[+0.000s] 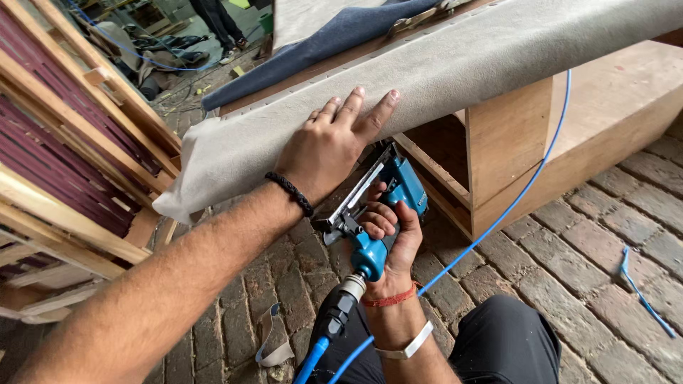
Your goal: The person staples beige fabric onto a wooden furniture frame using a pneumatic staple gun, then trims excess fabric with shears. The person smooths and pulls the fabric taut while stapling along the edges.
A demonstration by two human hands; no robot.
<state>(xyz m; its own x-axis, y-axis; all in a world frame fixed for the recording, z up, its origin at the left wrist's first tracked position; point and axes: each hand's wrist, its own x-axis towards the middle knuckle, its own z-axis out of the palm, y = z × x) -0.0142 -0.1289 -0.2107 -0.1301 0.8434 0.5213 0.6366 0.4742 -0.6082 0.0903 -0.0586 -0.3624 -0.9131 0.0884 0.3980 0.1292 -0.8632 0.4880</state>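
- Head view: my left hand (331, 146) lies flat, fingers spread, palm pressed on the grey fabric (441, 67) where it wraps over the edge of the wooden frame (509, 135).
- Black beaded bracelet (290, 193) on my left wrist.
- My right hand (390, 238) is wrapped tight around the grip of the blue staple gun (377, 206), just below my left hand, palm side up.
- Gun nose points up toward the underside of the fabric-covered edge; whether it touches, I cannot tell.
- Red thread (390, 299) and silver band (409, 348) on my right wrist.
- Blue air hose (512, 206) runs from the gun's base fitting, loops up past the frame.
- Row of staples shows along the fabric's upper edge; dark blue cloth (327, 43) lies above it.
- Frame stands on a brick floor (605, 263); fabric scrap (270, 341) by my knee, blue scrap (644, 291) well off to the right.
- Slatted wooden frames (64, 142) stacked at left.
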